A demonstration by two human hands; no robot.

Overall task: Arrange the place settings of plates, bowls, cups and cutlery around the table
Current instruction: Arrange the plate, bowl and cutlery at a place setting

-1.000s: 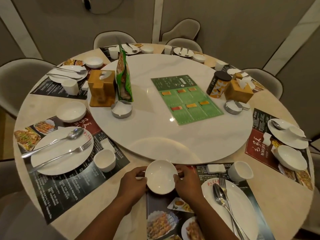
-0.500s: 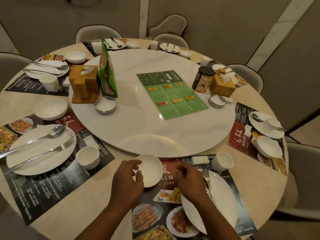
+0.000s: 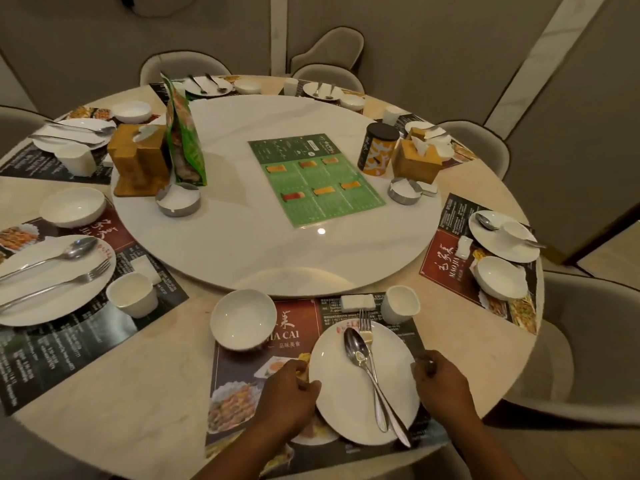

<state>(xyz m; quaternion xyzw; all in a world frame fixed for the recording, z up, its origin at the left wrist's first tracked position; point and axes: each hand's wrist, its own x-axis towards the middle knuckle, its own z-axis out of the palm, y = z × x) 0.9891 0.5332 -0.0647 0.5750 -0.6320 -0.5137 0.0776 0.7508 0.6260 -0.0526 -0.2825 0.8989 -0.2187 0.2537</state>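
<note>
Pinching plate (image 3: 332, 386) by rim with left hand (image 3: 287, 401) and right hand (image 3: 445, 384) (spoon (image 3: 356, 344), fork (image 3: 365, 327) atop), bowl (image 3: 242, 318) and cup (image 3: 400, 304) just beyond.

Open tabletop (image 3: 156, 358) left of bowl (image 3: 242, 318); cup (image 3: 400, 304) crowds plate (image 3: 339, 403).

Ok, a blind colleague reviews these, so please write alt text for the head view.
The left hand and right hand hold opposite edges of a round white plate carrying a steel spoon and steel fork, on a dark printed placemat. A white bowl and white cup stand beyond it.
</note>
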